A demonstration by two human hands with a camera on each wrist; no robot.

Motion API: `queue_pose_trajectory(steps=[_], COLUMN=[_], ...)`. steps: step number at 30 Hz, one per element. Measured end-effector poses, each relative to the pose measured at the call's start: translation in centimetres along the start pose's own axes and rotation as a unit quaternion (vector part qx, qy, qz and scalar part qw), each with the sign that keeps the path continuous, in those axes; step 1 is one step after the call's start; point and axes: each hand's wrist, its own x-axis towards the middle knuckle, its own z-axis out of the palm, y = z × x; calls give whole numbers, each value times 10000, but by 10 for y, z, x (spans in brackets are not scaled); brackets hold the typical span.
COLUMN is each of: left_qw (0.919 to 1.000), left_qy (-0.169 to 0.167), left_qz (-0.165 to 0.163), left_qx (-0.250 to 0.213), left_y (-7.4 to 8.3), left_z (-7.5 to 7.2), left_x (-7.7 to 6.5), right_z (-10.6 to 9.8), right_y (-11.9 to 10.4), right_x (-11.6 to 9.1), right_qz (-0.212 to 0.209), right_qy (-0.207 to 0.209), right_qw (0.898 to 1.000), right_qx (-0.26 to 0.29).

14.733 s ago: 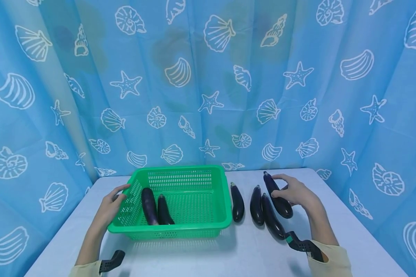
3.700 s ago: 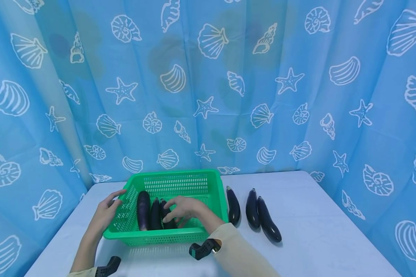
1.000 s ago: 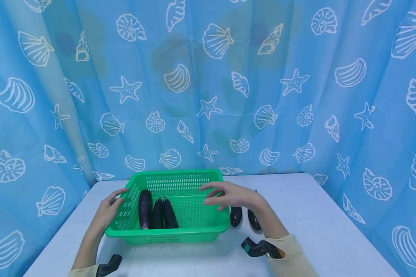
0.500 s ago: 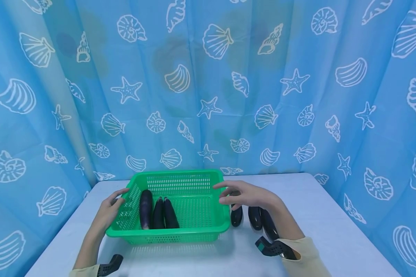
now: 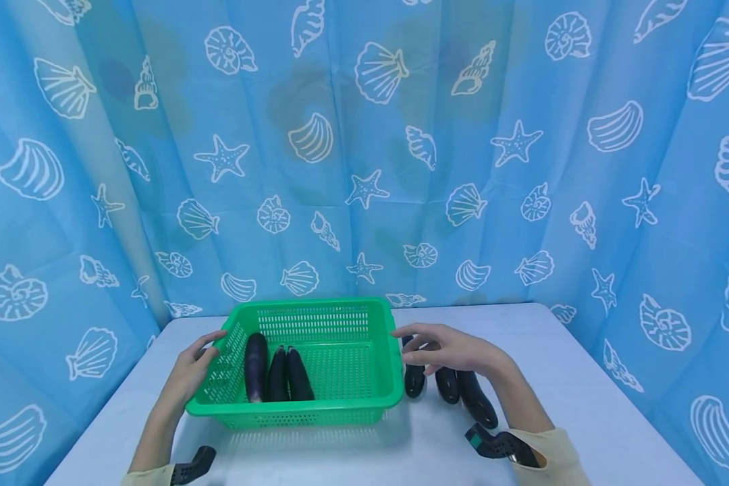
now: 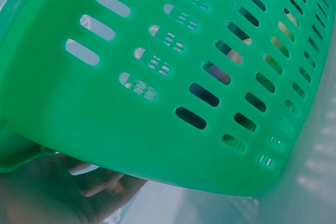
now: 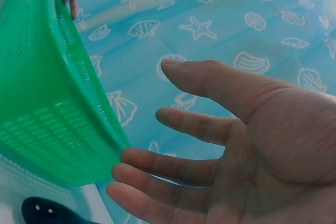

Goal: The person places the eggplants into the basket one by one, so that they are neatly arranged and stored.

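A green plastic basket point(image 5: 298, 408) holds three dark purple eggplants on its left side, a thicker one point(image 5: 256, 368) and two slimmer ones point(image 5: 277, 378) point(image 5: 300, 378) leaning together. My left hand point(image 5: 185, 371) grips the basket's left rim, its fingertips hooked over the edge. Just right of the basket, my right hand point(image 5: 452, 347) hovers with fingers spread and nothing in it; the right wrist view shows its bare palm point(image 7: 236, 166). Beneath it three more eggplants point(image 5: 414, 381) point(image 5: 447, 386) point(image 5: 477, 401) lie on the table, their upper parts partly hidden by the hand.
A white table point(image 5: 559, 405) carries everything, stretching right and in front of the basket. A blue curtain point(image 5: 364, 169) with white seashell and starfish prints encloses the back and sides. Black wrist mounts point(image 5: 501, 447) sit at both cuffs.
Earlier, my right hand moved an eggplant from the table's right side into the basket and let go. Since then it has drawn rightward over the remaining eggplants. My left hand stays on the rim.
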Motion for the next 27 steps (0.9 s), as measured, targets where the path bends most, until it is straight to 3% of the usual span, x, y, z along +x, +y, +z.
queue_pose_trajectory(steps=[27], left_qw=[9999], left_qy=[-45], left_qz=[-75], left_qx=[67], left_y=[-1], left_z=[-1], left_x=[1], right_z=[-7], right_y=[28], right_x=[-14], right_qz=[438], right_qy=[289], right_qw=[9986], right_qx=[53])
